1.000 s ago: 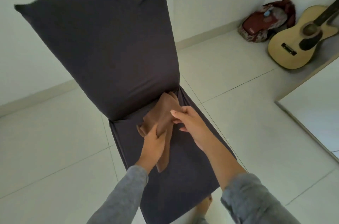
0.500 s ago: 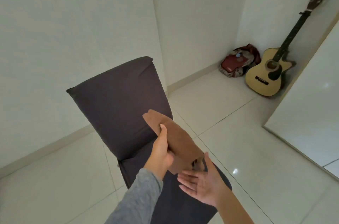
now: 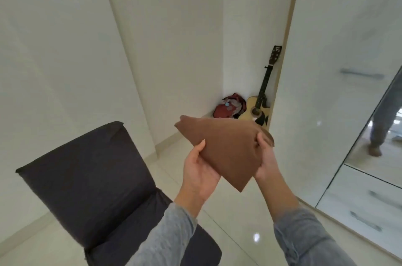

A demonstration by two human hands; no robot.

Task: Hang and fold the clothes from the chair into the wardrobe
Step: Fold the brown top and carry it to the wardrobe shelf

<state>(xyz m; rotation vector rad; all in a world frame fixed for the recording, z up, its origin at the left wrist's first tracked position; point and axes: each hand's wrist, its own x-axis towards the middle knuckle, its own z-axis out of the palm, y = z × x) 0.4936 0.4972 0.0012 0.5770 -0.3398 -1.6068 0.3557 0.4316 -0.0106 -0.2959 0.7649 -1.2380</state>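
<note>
Looks light and floppy: the folded brown cloth [image 3: 226, 152] is held up at 2 o'clock of the chair [image 3: 87, 178], its side edges clamped by fingers [image 3: 260, 140] of the left hand [image 3: 199, 175] and right hand [image 3: 266, 157].

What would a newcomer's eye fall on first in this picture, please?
First, the folded brown cloth held up mid-frame, with the left hand gripping its lower left edge and the right hand pinching its right corner. Next come the dark covered chair at lower left and the guitar leaning in the far corner beside a red bag, next to the white wardrobe on the right.
</note>
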